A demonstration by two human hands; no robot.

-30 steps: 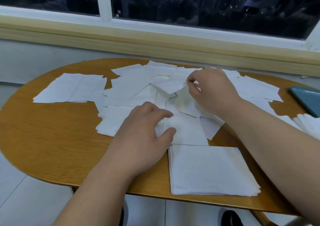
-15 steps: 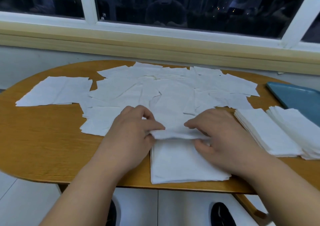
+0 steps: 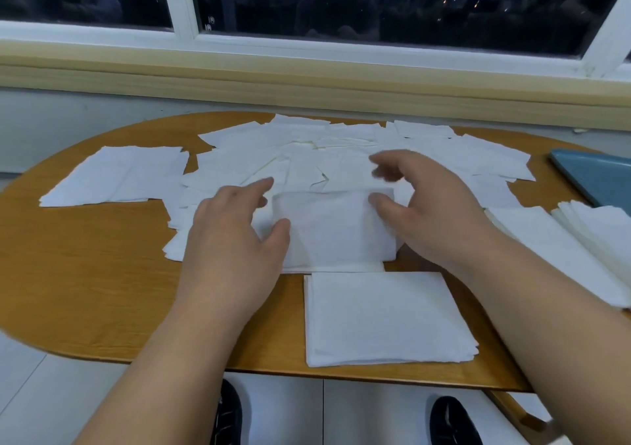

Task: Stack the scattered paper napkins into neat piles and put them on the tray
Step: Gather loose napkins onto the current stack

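Scattered white paper napkins (image 3: 259, 157) cover the far middle of the oval wooden table (image 3: 85, 274). One napkin (image 3: 334, 229) lies between my hands, blurred. My left hand (image 3: 232, 239) has its thumb on that napkin's left edge, fingers stretched forward. My right hand (image 3: 430, 212) hovers at its right edge with spread, loosely bent fingers, the thumb at the upper right corner. A neat pile (image 3: 386, 318) sits near the front edge. Two more piles (image 3: 546, 250) lie at the right. The blue tray (image 3: 594, 181) shows at the far right edge.
A couple of flat napkins (image 3: 116, 178) lie apart at the far left. A window ledge (image 3: 307, 79) runs behind the table. My two dark shoes (image 3: 228, 414) show on the pale floor below the front edge.
Both hands have moved from the near pile's far edge out over the scattered napkins, now flanking a single napkin. The right hand's fingers have spread apart.
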